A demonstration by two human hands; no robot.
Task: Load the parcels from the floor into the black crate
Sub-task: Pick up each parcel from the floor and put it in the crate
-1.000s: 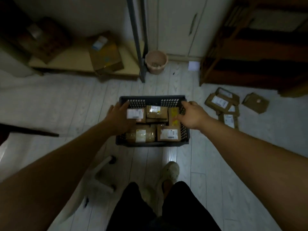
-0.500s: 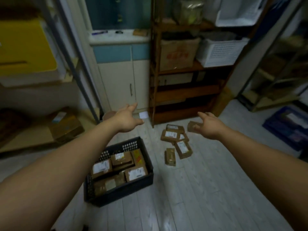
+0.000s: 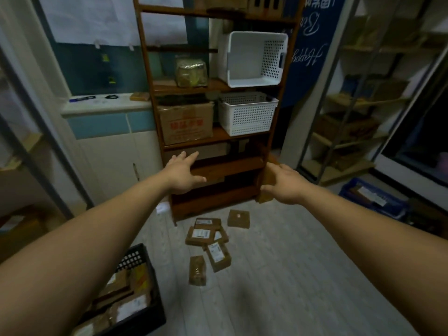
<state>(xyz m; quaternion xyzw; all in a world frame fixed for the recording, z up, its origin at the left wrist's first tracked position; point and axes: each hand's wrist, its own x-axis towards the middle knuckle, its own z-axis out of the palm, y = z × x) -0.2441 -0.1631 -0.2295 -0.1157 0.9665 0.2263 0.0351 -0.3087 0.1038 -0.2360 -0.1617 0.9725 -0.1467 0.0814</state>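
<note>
Head view: left hand [image 3: 182,175] and right hand [image 3: 284,186] outstretched at arm's length, fingers loosely spread.

This looks like a small stockroom or parcel storeroom. A wooden shelf unit [image 3: 225,166] at centre holds a printed cardboard carton [image 3: 186,124] and white perforated baskets [image 3: 247,115]. A metal rack [image 3: 344,170] at the right carries more boxes. Brown labelled parcels [image 3: 206,236] lie on the pale plank floor, with others packed in a black crate [image 3: 155,318] at lower left and a blue crate [image 3: 371,200] at right.
</note>
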